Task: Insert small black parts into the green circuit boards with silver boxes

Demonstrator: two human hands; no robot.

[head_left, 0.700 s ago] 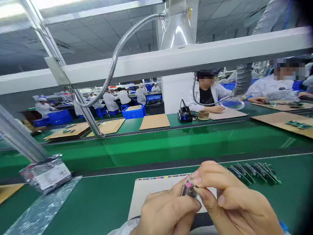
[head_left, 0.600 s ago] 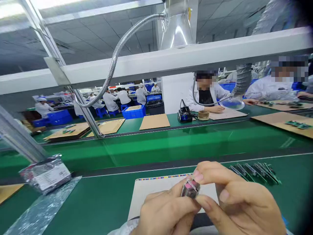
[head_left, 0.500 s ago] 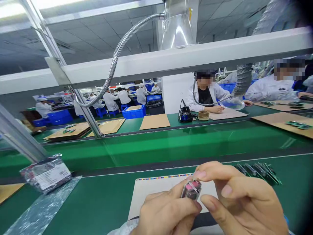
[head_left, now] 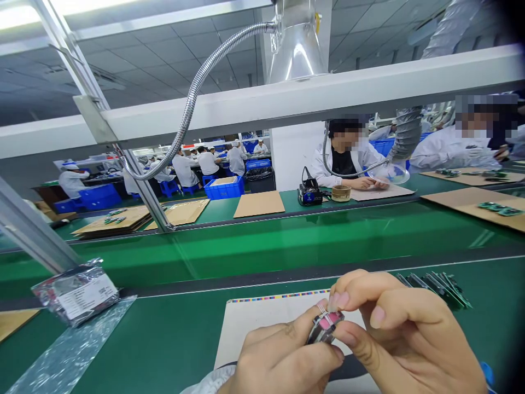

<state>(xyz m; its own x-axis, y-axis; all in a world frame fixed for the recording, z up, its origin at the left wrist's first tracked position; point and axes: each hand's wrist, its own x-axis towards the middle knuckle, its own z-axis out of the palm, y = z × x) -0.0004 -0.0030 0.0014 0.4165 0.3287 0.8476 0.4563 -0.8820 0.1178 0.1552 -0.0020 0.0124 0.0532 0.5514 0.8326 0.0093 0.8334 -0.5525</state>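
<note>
My left hand (head_left: 283, 355) is closed round a small dark block-shaped part (head_left: 322, 331) with a pink end face and thin pale leads or strips across it. Its exact kind cannot be made out. At the part's right end, the thumb and fingertips of my right hand (head_left: 394, 328) pinch at its edge near the pale leads. The fingers hide much of the part. Below both hands lies a pale cardboard sheet (head_left: 250, 323) with a coloured strip along its far edge, on the green work surface (head_left: 172, 339).
Several green circuit boards (head_left: 438, 289) lie stacked at the right. A silvery bag (head_left: 82, 293) with a white label rests at the left by a metal post (head_left: 139, 180). Beyond the green conveyor belt (head_left: 246, 246), a person (head_left: 348, 153) sits opposite. A white beam (head_left: 254, 112) crosses overhead.
My right thumb and fingertips have come in against the part. The part has tilted, showing more of its pink face, and pale leads now stand out from it.
</note>
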